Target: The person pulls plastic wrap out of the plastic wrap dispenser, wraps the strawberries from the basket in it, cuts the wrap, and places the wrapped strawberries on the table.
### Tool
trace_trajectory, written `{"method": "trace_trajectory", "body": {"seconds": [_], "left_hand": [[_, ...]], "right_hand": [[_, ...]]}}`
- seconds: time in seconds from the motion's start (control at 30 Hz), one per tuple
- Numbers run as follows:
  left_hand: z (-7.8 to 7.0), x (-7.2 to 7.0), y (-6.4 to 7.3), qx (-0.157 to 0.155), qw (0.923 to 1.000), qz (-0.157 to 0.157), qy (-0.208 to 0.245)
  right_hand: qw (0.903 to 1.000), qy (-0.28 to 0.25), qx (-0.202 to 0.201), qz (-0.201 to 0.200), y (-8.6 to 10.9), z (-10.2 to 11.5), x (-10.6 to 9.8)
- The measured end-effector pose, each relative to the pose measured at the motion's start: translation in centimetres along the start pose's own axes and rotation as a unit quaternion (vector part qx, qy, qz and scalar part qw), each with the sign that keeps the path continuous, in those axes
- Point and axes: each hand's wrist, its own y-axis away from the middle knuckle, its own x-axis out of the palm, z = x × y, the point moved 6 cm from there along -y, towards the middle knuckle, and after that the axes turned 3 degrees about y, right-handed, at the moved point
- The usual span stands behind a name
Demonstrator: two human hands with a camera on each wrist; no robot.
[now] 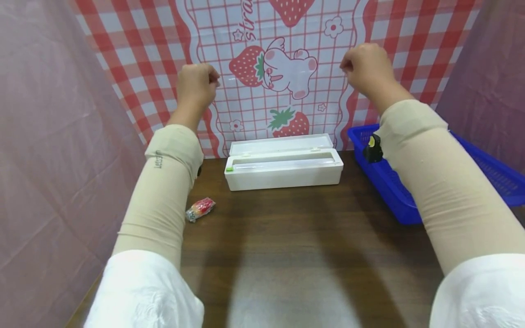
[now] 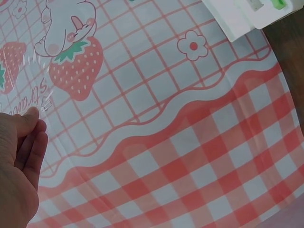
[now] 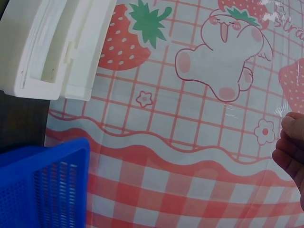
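Both hands are raised in front of the patterned backdrop. My left hand pinches the edge of clear cling film between thumb and fingers; creases and glints show above the fingertips in the left wrist view. The right hand pinches a film edge too, with faint shine beside the thumb in the right wrist view. In the head view the film is too clear to make out. Below the hands stands a white cling film dispenser box, its lid raised and a green slider at its left end.
A small red and yellow item in clear wrapping lies on the brown wooden table at left. The blue plastic basket stands at right, partly behind the right forearm. A strawberry-print cloth hangs at the back; pink curtains flank both sides.
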Motion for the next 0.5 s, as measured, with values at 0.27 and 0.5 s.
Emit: {"method": "trace_trajectory", "body": {"seconds": [0.27,0.5], "left_hand": [[-0.4,-0.6,-0.2,0.013,0.9996,-0.026,-0.004],[-0.7,-1.1,-0.2,0.02,0.9989,-0.042,-0.009]], "right_hand": [[0.9998,-0.007,0.013,-0.015,0.1,0.0,-0.5],[0.9994,-0.001,0.01,-0.032,0.1,0.1,-1.0]]}}
